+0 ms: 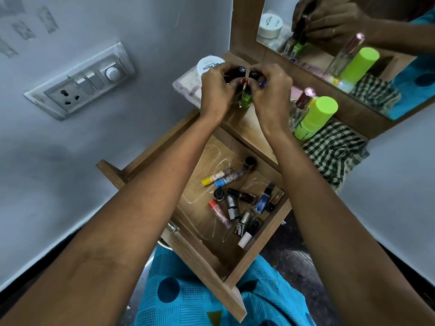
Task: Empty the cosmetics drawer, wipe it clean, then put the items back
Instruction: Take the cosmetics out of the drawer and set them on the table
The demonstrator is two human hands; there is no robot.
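A: Cosmetics drawer [261, 244] status?

B: Pulled out below the shelf [244, 128], front panel over the person's lap. Not empty. Small pieces lie loose on its floor, bunched toward the right wall and the front-right corner. Yellow-capped tube [215, 178] and blue-capped tube [229, 179] lie side by side, touching. Red-capped tube [217, 210], silver lipstick [231, 205] and blue bottle [264, 199] lie nearer the front. The left part of the floor is bare wood.

A: Hands?

B: Both up over the shelf, fingertips meeting. Left hand [216, 90] has its fingers curled round a dark red bottle [231, 73]. Right hand [270, 90] is curled round a black-capped bottle [255, 75]. A green nail polish bottle [246, 98] is between the two hands. Can't tell which hand holds it, or whether its base is on the shelf.

A: Room on the shelf?

B: Tight at the ends. Left end has a clear plastic box [186, 87], with a white jar lettered NAIL POLISH [208, 63] on or behind it, can't tell which. Right end has a glass perfume bottle [302, 104] just beside a lime-green canister [315, 118], whose base touches a checked cloth [334, 151] draped over the right edge. There's a bare strip in the middle, under the wrists. Mirror [277, 10] closes the back.

A: Sides?

B: Wall with a switch panel [80, 81] on the left, close to the drawer's left side.
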